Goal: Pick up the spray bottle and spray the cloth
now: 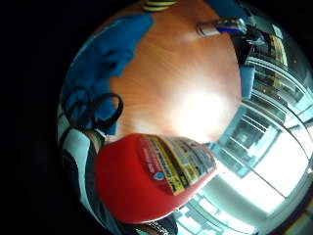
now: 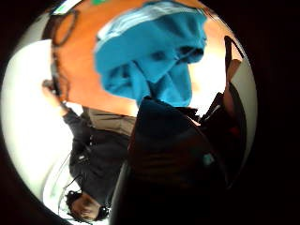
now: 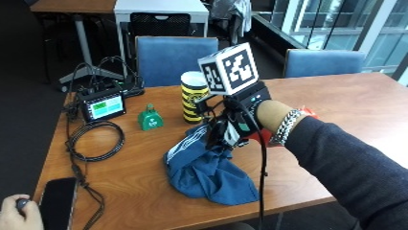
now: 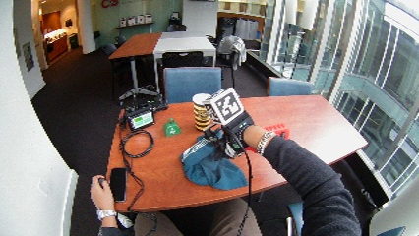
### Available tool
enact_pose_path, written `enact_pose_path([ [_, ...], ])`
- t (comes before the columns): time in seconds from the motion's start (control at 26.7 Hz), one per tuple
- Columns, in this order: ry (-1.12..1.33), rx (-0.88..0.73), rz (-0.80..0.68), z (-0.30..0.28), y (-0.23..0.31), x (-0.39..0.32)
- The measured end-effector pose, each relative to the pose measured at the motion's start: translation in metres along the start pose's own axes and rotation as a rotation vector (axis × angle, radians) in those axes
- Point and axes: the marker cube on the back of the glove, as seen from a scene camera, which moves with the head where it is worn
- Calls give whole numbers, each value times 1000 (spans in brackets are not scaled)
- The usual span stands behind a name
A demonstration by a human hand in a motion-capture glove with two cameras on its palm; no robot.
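Hand: the gloved right hand [image 3: 239, 120] is raised over the cloth, fingers curled round the bottle, which fills the little-finger palm view.
Bottle: red spray bottle [image 1: 146, 176] with a yellow label, off the table and in the hand; in the outside view only a strip of red shows behind the wrist. Its nozzle is not visible, so I cannot tell where it points.
Cloth: blue cloth [image 3: 207, 170], crumpled in a heap near the front edge of the table [image 3: 344, 110], directly under and just in front of the hand.
Other things: a yellow-and-black can [image 3: 193, 97] and a small green bell [image 3: 150, 119] behind the cloth towards the back edge; a screen [image 3: 102, 106] at the back left corner; a phone [image 3: 57, 199] at the front left corner.
Progress: the pick-up looks done. Spraying is left; no mist or wet patch shows on the cloth.
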Motion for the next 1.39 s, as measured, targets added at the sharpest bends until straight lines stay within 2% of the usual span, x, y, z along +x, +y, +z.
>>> enact_pose_path([
  [0.34, -541, 204, -323, -75, 22, -29],
  [0.6, -850, 333, -492, -91, 7, -61],
  [1.01, -1213, 575, -521, -83, -32, -111],
  [1.39, -1292, 542, -559, -45, -54, -156],
])
